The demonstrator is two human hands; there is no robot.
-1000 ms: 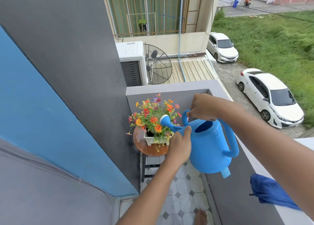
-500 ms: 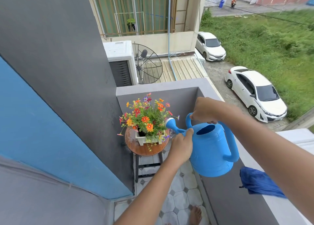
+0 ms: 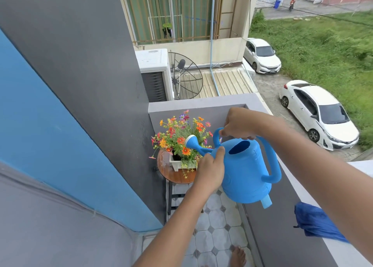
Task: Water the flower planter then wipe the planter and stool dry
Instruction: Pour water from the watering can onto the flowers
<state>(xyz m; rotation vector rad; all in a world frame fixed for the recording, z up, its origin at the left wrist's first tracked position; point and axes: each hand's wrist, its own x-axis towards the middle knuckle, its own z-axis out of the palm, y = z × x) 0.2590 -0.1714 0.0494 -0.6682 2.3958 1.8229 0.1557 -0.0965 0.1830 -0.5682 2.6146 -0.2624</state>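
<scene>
Planter below spout rose. Right hand clamped on watering can handle, left hand gripping spout base. Risks: overshoot wetting stool; flowers battered.

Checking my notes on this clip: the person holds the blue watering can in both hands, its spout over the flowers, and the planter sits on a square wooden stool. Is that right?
Not quite: the head view shows the stool has a round wooden top, not square. The rest holds: left hand and right hand hold the blue watering can, spout over the flowers in the planter.
</scene>
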